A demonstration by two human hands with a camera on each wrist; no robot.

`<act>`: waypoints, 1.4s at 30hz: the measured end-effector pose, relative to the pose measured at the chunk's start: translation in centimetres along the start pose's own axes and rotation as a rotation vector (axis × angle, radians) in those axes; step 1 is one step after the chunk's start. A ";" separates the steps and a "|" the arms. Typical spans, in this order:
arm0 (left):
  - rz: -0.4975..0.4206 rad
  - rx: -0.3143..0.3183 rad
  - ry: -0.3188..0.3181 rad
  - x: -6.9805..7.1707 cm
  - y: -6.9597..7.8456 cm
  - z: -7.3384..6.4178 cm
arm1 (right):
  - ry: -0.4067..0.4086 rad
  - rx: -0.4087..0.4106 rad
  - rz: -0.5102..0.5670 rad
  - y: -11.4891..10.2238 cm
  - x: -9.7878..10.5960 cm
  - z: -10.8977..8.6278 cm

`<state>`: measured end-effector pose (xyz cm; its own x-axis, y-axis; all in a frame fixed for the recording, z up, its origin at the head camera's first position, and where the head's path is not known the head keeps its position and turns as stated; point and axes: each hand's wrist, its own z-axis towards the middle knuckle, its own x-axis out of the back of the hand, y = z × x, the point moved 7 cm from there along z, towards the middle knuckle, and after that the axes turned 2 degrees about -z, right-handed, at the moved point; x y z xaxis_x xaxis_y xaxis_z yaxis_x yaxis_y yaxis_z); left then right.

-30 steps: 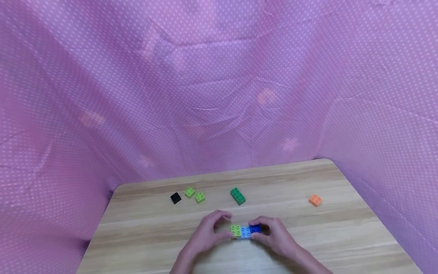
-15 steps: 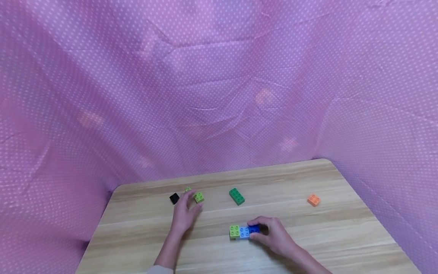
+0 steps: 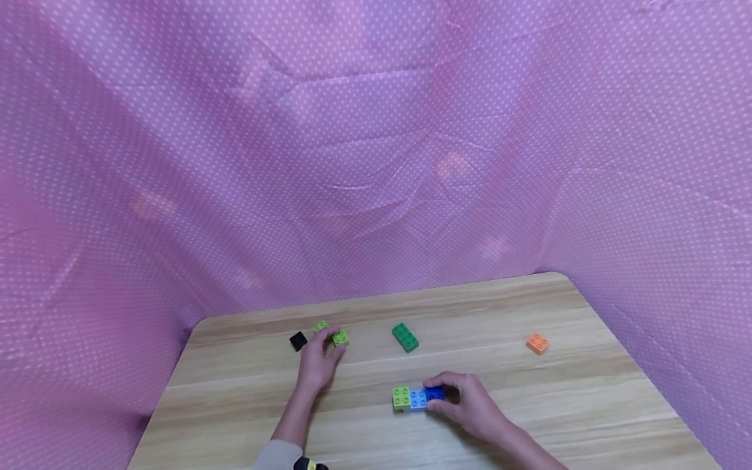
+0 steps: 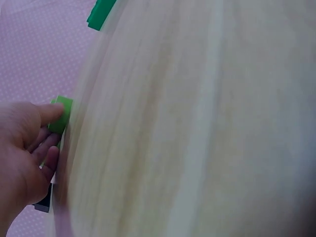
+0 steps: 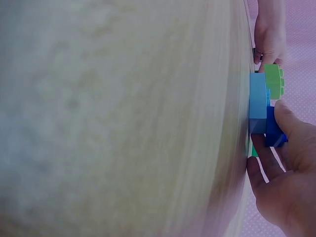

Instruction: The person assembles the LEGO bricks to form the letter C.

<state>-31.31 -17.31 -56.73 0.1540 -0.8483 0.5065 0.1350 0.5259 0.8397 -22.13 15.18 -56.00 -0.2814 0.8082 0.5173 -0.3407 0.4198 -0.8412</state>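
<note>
In the head view, we find the left hand (image 3: 315, 365) narrowed to a pinch, thumb and finger on the near lime brick (image 3: 341, 339), between the green brick (image 3: 405, 337) and the black brick (image 3: 297, 341); the right hand (image 3: 474, 405) pinches the dark blue brick (image 3: 435, 393) over the table (image 3: 499, 313). In the left wrist view, we note the left thumb against the lime face. In the right wrist view, we observe the dark blue brick and another lime brick (image 5: 273, 81) seated at opposite ends of the light blue brick (image 5: 257, 101).
</note>
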 end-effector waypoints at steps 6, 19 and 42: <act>0.046 -0.002 -0.004 0.3 -0.3 0.2 | -0.011 0.005 0.013 -0.2 -0.2 0.2; -0.034 -0.052 -0.077 -0.3 1.9 -1.9 | -0.026 -0.001 -0.031 0.1 -0.2 1.2; -0.077 -0.192 -0.317 -4.8 9.3 -7.3 | -0.031 0.066 0.009 0.3 -1.0 5.6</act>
<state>-23.62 -7.91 -52.77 -0.1702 -0.8466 0.5044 0.3201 0.4366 0.8408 -27.01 12.18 -55.83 -0.3121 0.7984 0.5150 -0.3957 0.3835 -0.8345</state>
